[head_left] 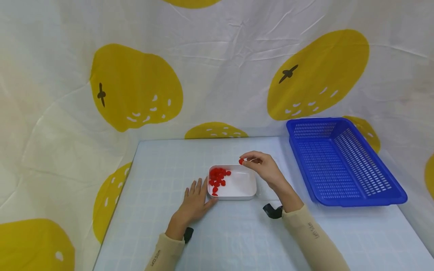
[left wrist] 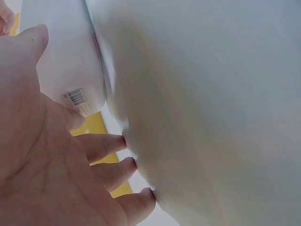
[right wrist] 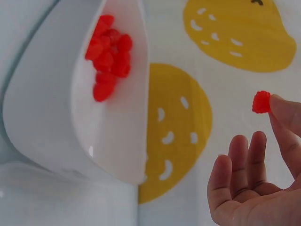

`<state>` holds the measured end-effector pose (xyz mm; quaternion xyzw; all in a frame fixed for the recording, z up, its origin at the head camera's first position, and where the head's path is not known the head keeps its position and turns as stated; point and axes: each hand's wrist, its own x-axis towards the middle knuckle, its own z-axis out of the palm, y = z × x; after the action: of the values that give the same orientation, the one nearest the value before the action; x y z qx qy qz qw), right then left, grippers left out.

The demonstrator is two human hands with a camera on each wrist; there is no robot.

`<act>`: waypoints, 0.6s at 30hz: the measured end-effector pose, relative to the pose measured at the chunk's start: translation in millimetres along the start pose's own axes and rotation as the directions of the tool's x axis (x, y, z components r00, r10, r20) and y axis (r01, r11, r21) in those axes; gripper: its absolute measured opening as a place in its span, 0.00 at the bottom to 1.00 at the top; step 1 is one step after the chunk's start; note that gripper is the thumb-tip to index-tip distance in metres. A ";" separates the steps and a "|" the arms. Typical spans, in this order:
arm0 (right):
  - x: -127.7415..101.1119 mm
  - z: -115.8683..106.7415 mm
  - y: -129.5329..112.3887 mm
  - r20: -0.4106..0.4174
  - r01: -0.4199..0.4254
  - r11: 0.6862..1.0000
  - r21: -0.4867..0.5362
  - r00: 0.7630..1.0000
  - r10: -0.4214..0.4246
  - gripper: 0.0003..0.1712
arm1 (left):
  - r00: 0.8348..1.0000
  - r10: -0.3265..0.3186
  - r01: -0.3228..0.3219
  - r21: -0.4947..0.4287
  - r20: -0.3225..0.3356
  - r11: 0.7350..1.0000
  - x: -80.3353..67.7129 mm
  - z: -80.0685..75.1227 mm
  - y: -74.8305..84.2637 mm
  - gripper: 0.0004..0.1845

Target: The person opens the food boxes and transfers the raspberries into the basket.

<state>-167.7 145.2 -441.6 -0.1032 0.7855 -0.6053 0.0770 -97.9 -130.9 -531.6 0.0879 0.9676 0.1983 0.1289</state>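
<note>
A white rectangular dish [head_left: 241, 186] sits mid-table with several small red candies [head_left: 217, 177] heaped at its left end. My right hand [head_left: 262, 165] hovers over the dish's far right corner and pinches one red candy [head_left: 241, 161] at its fingertips; the right wrist view shows that candy [right wrist: 261, 102] held up beside the dish [right wrist: 56, 117]. My left hand [head_left: 196, 199] lies flat on the table, fingers straight, thumb against the dish's near left corner. In the left wrist view the palm [left wrist: 56, 174] sits beside the dish's wall [left wrist: 66, 61], which bears a barcode sticker.
An empty blue slatted basket [head_left: 342, 160] stands at the table's right side. The pale checked table [head_left: 162, 165] is ringed by a white curtain with yellow fruit prints [head_left: 135, 86].
</note>
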 end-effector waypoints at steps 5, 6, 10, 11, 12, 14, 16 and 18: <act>-4.9 -16.2 -9.5 -0.043 0.061 0.998 -0.032 0.997 -0.062 0.13 | 1.000 0.009 -0.009 -0.009 -0.004 1.000 0.1 0.8 -1.8 0.50; -6.0 -19.5 -11.6 -0.050 0.071 0.997 -0.043 0.996 -0.073 0.13 | 1.000 0.011 -0.011 -0.006 -0.005 1.000 0.1 1.3 -2.1 0.50; -10.2 -32.8 -21.5 -0.060 0.086 0.993 -0.075 0.994 -0.091 0.14 | 1.000 0.017 -0.017 0.013 -0.014 1.000 0.2 3.1 -3.5 0.50; -11.7 -36.4 -24.7 -0.063 0.083 0.993 -0.087 0.994 -0.089 0.14 | 1.000 0.018 -0.018 0.015 -0.015 1.000 0.3 3.4 -3.8 0.50; -13.0 -40.2 -27.8 -0.069 0.079 0.993 -0.091 0.994 -0.086 0.15 | 1.000 0.019 -0.019 0.015 -0.017 1.000 0.3 3.6 -4.1 0.50; -15.6 -48.2 -33.3 -0.082 0.071 0.992 -0.108 0.993 -0.080 0.15 | 1.000 0.021 -0.021 0.009 -0.018 1.000 0.5 4.0 -4.5 0.50; -17.8 -57.1 -37.7 -0.100 0.071 0.990 -0.124 0.991 -0.083 0.15 | 1.000 0.024 -0.024 0.005 -0.016 1.000 0.7 4.1 -4.8 0.50; -19.6 -66.7 -41.3 -0.120 0.072 0.988 -0.137 0.989 -0.089 0.15 | 1.000 0.026 -0.026 0.003 -0.016 1.000 0.8 4.0 -5.2 0.50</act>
<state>-162.3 202.4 -384.7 -0.1014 0.8225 -0.5596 -0.0041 -98.2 -134.0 -537.4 0.0991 0.9677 0.1992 0.1182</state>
